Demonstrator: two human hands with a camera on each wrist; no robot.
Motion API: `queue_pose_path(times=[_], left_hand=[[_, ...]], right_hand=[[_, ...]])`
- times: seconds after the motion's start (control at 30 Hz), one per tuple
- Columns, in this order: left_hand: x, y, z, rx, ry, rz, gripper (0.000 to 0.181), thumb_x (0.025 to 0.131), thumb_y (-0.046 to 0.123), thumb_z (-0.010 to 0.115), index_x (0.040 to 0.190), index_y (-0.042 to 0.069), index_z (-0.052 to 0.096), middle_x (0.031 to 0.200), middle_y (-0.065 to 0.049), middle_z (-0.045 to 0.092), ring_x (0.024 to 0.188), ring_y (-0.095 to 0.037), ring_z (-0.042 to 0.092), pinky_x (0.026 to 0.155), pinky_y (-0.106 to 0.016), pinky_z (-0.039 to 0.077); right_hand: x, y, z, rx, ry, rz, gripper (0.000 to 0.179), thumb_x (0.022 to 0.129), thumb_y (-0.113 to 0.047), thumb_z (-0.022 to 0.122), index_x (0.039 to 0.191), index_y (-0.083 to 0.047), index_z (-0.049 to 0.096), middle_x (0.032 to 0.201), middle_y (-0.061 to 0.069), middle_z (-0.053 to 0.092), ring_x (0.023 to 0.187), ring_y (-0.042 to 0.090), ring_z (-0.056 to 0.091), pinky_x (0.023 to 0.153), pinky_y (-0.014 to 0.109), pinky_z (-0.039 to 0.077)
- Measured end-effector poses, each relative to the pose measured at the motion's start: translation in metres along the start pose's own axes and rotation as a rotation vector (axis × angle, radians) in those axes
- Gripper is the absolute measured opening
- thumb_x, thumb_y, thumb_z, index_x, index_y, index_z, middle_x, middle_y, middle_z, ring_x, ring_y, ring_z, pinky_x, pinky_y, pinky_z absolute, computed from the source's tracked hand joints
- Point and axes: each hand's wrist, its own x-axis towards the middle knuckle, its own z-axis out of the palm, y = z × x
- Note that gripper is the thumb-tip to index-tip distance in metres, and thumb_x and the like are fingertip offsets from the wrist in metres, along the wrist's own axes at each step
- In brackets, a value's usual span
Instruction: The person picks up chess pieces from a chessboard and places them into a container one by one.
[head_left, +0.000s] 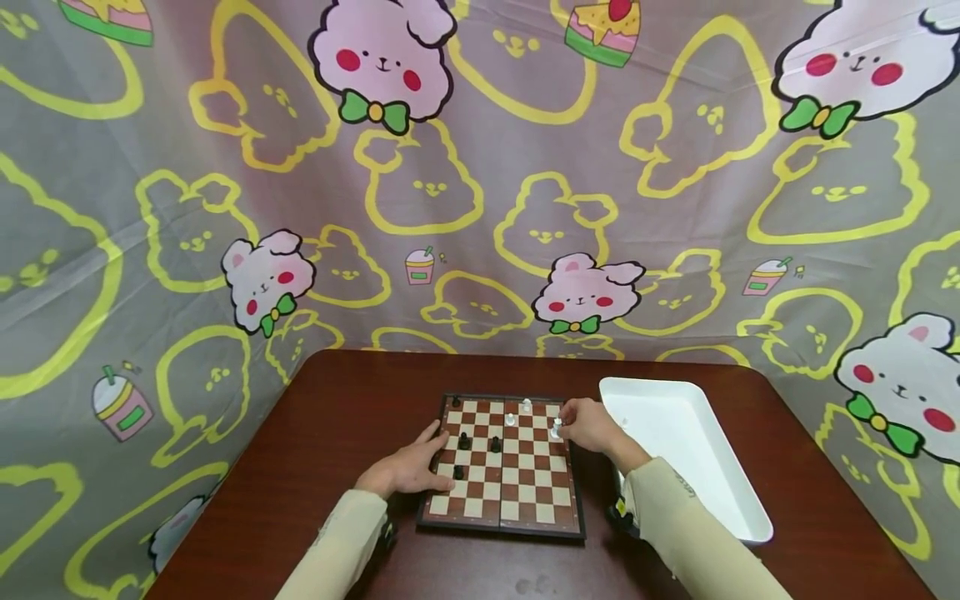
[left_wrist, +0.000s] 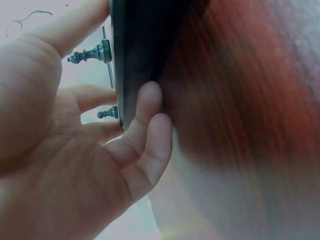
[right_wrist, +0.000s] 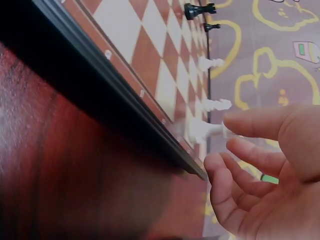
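A brown-and-cream chessboard [head_left: 538, 529] with a dark rim lies on the table. At its right side my right hand [head_left: 592, 427] pinches the top of a white chess piece [right_wrist: 200, 129] between thumb and fingertip; the piece's base is at the board surface. My left hand [head_left: 408, 468] rests on the board's left edge with fingers spread. In the left wrist view, two of its fingers lie along the board's side, near a black bishop [left_wrist: 90, 54] and a black pawn [left_wrist: 109, 113]. Two other white pieces, including a white knight [right_wrist: 217, 104], stand toward the far edge.
A white tray [head_left: 701, 479] stands on the table right of the board, beside my right forearm. Several black pieces stand on the left half, one black piece [head_left: 496, 445] near the fold. A patterned cloth [head_left: 480, 208] hangs behind the brown table [head_left: 300, 467].
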Motion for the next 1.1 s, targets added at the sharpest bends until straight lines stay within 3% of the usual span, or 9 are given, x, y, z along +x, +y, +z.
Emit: queue_pose_path(times=[0.2,0.43,0.83,1.1], left_hand=[[-0.001,0.0,0.001,-0.015,0.006,0.001,0.088,0.082,0.043,0.073,0.15,0.011,0.028,0.157,-0.012,0.005,0.133,-0.041,0.03,0.095,-0.055,0.036],[0.001,0.0,0.001,-0.036,0.017,-0.007,0.088,0.081,0.041,0.074,0.15,0.01,0.028,0.157,-0.012,0.005,0.134,-0.041,0.028,0.096,-0.056,0.035],[0.0,-0.002,0.003,-0.035,0.014,-0.011,0.088,0.08,0.04,0.075,0.15,0.011,0.029,0.157,-0.011,0.007,0.134,-0.04,0.028,0.096,-0.055,0.036],[0.0,-0.002,0.003,-0.021,0.016,-0.001,0.088,0.081,0.041,0.074,0.15,0.011,0.028,0.157,-0.011,0.005,0.134,-0.04,0.028,0.096,-0.054,0.036]], right_hand=[[0.002,0.001,0.012,0.008,0.0,0.074,0.016,0.08,-0.01,0.072,0.094,-0.003,0.067,0.081,0.004,0.061,0.065,0.015,0.056,0.059,0.034,0.046],[0.004,0.0,0.018,0.036,0.013,0.113,0.01,0.08,-0.008,0.072,0.077,-0.009,0.063,0.069,0.001,0.057,0.057,0.014,0.05,0.052,0.029,0.039],[-0.002,0.004,0.024,0.041,0.053,0.028,0.014,0.081,-0.008,0.073,0.071,-0.012,0.063,0.061,-0.003,0.056,0.053,0.013,0.048,0.051,0.029,0.039],[-0.005,-0.003,0.005,0.053,0.091,-0.063,0.01,0.083,-0.008,0.072,0.075,-0.011,0.067,0.07,-0.003,0.062,0.057,0.013,0.054,0.055,0.031,0.043]])
